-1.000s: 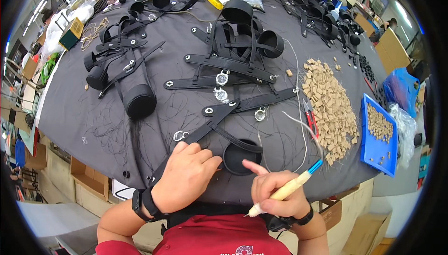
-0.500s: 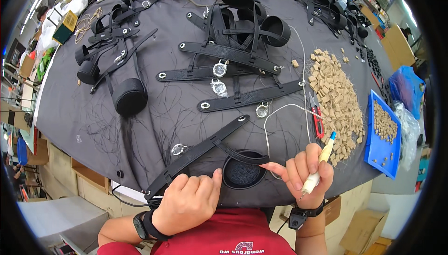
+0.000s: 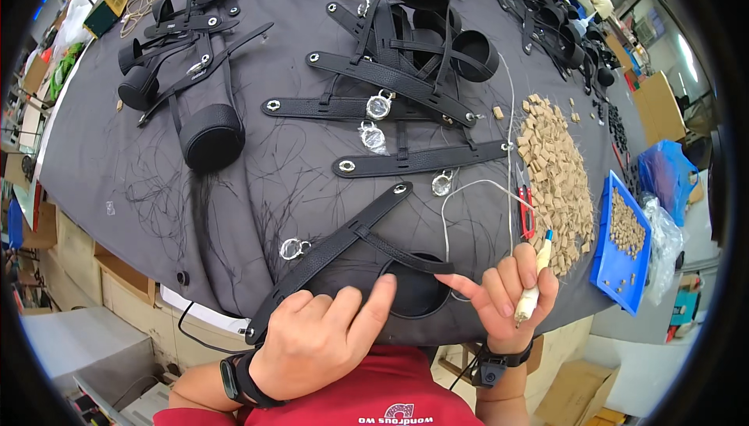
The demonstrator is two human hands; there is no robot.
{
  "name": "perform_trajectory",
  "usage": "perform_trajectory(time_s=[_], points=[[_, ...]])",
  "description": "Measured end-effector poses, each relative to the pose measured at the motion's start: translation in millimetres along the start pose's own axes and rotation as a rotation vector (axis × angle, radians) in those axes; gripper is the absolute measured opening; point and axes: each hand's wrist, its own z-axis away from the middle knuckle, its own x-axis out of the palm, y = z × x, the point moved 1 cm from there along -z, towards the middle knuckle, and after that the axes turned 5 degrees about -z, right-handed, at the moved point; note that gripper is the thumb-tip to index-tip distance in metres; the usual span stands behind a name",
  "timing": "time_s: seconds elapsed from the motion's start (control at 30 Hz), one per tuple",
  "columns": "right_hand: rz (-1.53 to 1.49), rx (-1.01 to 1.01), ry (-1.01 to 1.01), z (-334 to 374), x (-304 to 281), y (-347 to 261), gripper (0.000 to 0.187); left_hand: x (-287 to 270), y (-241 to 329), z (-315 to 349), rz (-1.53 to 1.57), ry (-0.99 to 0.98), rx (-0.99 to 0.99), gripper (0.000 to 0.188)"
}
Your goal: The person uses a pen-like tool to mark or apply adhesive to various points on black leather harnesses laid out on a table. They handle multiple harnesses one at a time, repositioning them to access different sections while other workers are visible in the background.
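Black leather-like material covers the cup [image 3: 421, 295] that sits between our two hands, near the front edge of the dark grey cloth [image 3: 101, 162]. Its short strap [image 3: 406, 257] crosses the upper rim and joins a long strap [image 3: 337, 245], which slants down from upper right to lower left.

From the left, our left hand [image 3: 320, 340] reaches in with one finger straightened, its tip over the left rim of the cup; we cannot tell whether it presses there. The other fingers are bent and lie close together by the lower part of the long strap, and we cannot tell if they pinch it.

On the opposite side, our right hand [image 3: 511, 301] stretches one finger to the free end of the short strap, its tip meeting that end at the cup's right rim. The remaining fingers are curled around a cream pen-shaped tool [image 3: 528, 301], tip down, well clear of the cup.

A silver ring [image 3: 292, 249] lies just beside the long strap's upper-left edge. Farther right, red-handled scissors [image 3: 527, 215] rest beside a heap of tan tabs [image 3: 555, 176], with a blue tray [image 3: 608, 266] beyond. Above the cup, more black straps [image 3: 390, 75] are piled together.
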Motion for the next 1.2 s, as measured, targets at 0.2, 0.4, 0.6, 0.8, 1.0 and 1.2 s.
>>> perform_trajectory(time_s=[0.2,0.4,0.6,0.8,1.0,1.2], points=[[0.111,0.021,0.003,1,4,3,0.033,10,-2,3,0.064,-0.048,0.070,0.032],[0.332,0.038,-0.100,10,18,-12,0.034,-3,-21,-5,-0.159,0.038,0.269,0.024],[0.663,-0.368,-0.019,3,33,-20,0.046,-24,-48,-11,-0.274,0.052,0.442,0.025],[1.416,-0.539,-0.566,-43,69,-12,0.034,-40,-61,-26,-0.368,0.211,0.597,0.026],[1.638,-0.539,-0.680,-85,76,12,0.041,-46,-71,-29,-0.403,0.264,0.777,0.028],[1.551,-0.298,-0.581,-74,67,13,0.041,-40,-83,-26,-0.357,0.250,0.711,0.027]])
